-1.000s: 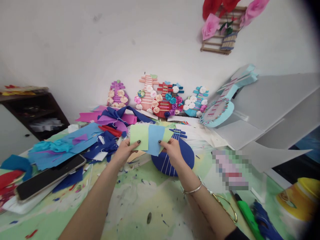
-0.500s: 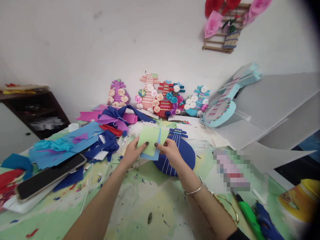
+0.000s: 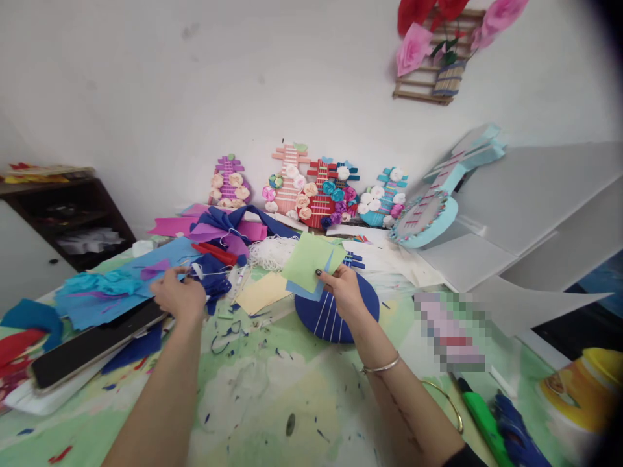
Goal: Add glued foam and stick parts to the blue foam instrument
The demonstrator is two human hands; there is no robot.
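Note:
Several green and blue paper pieces (image 3: 306, 264) are pinched in my right hand (image 3: 342, 288), above a dark blue lute-shaped cutout (image 3: 335, 318) with white strings. The papers hide part of its neck. My left hand (image 3: 180, 293) is over the left side of the table, beside dark blue scraps (image 3: 211, 282) and above the end of a black phone (image 3: 97, 344). Its fingers are bent together, and what they hold, if anything, is too small to name. Pale yellow paper (image 3: 263, 293) lies between my hands, with white string (image 3: 272, 251) behind it.
Decorated lute shapes (image 3: 321, 194) lean against the wall. Light blue paper (image 3: 117, 298) and pink sheets (image 3: 170, 226) lie at the left. On the right are gold-handled scissors (image 3: 455, 405), a green cutter (image 3: 487, 421), a yellow-lidded tub (image 3: 584, 389) and grey boards (image 3: 535, 207).
My left hand has let go of the papers and moved left towards the scraps. My right hand has raised them slightly to the right, and the pale yellow paper now shows.

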